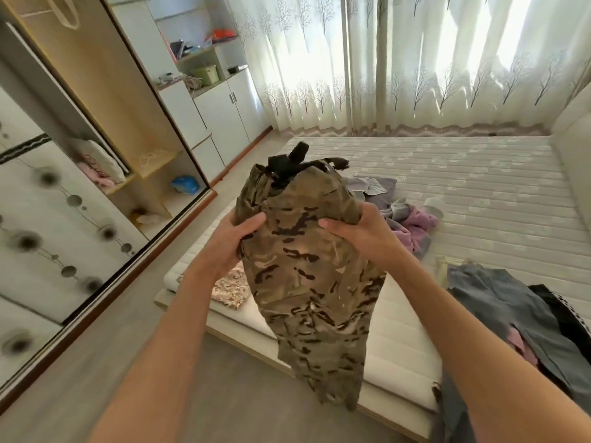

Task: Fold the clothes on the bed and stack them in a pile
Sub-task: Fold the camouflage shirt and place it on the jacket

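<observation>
Camo garment [307, 266]: centre of frame, held in air above near bed [479, 193] edge, lower end hanging free toward floor. Black strap [289, 164] at top, folded over.
Left hand [236, 238]: fingers clenched on left edge, thumb across front.
Right hand [358, 231]: fingers clenched on right edge, thumb across front.
Unfolded heaps: purple-grey [403, 215] right of centre; grey-black [518, 314] lower right. Floral cloth [230, 289] under left wrist.
Risks: hanging end likely to drag on floor if lowered short of mattress; uneven grip likely to skew fold; strap liable to bulge stack; landing on floral cloth likely to rumple it.
</observation>
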